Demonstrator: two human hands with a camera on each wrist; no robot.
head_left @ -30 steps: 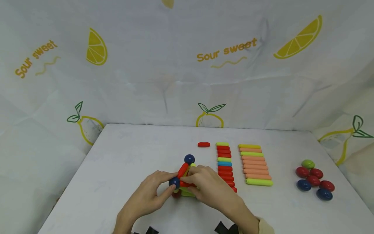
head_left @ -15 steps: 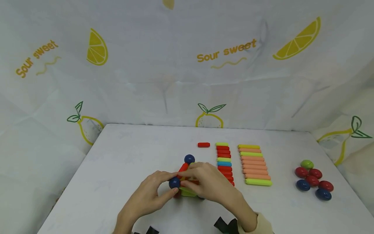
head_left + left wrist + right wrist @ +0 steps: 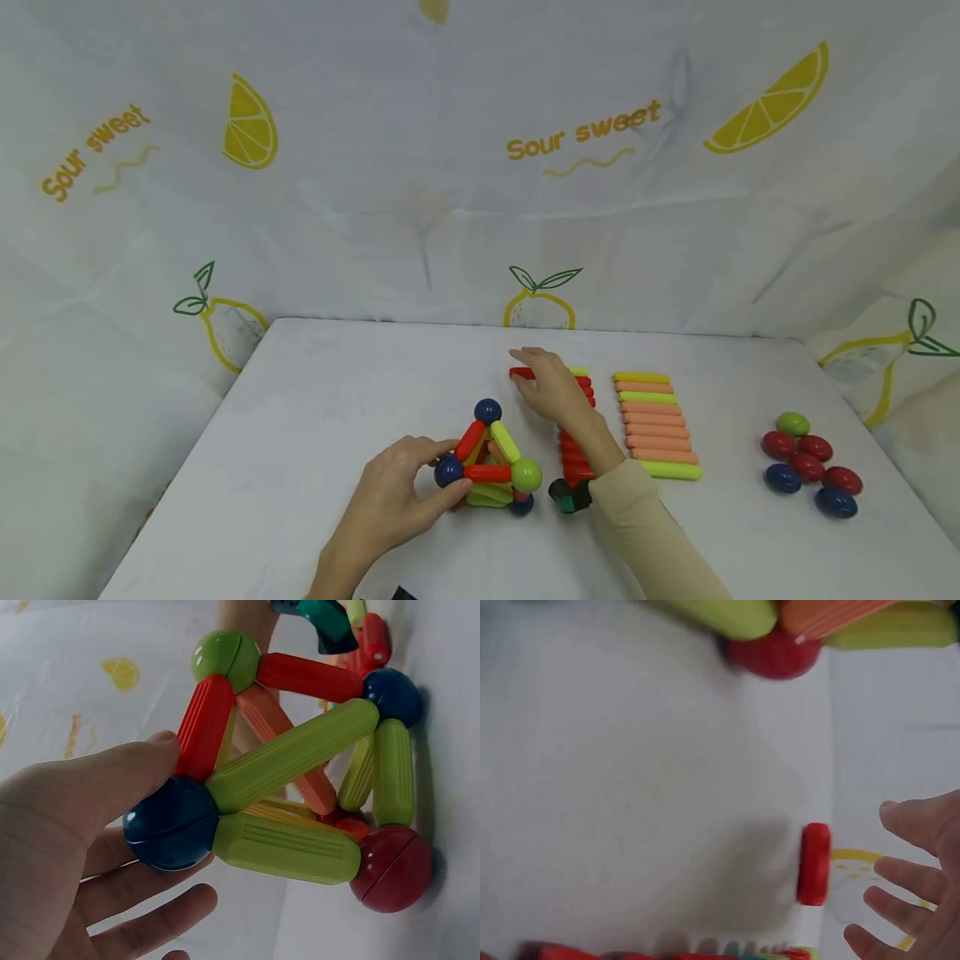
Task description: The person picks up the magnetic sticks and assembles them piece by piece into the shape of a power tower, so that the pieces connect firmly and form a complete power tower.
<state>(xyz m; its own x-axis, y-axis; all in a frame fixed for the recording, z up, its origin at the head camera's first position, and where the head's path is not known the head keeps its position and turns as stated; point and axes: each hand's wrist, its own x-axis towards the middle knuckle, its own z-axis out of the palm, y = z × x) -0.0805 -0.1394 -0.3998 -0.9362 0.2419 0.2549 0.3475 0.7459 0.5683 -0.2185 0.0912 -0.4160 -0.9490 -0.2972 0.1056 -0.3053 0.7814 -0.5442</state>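
A frame of magnetic sticks and balls [image 3: 488, 473] stands on the table, its upper triangle made of two red sticks and a yellow-green stick. My left hand [image 3: 397, 492] pinches its blue ball [image 3: 171, 825] between thumb and fingers, the thumb lying against a red stick [image 3: 206, 727] in the left wrist view. A green ball [image 3: 527, 475] and another blue ball [image 3: 487, 411] form the other upper corners. Farther back, my right hand [image 3: 553, 387] reaches over a single short red stick [image 3: 814, 864], fingers spread and nothing in them.
Under my right forearm runs a row of short sticks [image 3: 573, 450], mostly red. Longer sticks [image 3: 652, 417], orange, yellow and green, lie to its right. Several loose balls [image 3: 806, 464] in red, blue and green sit at the far right of the white table [image 3: 337, 375].
My right hand has left the frame and moved back to the lone red stick, uncovering the green ball and the front red stick. My left hand stays at the blue ball.
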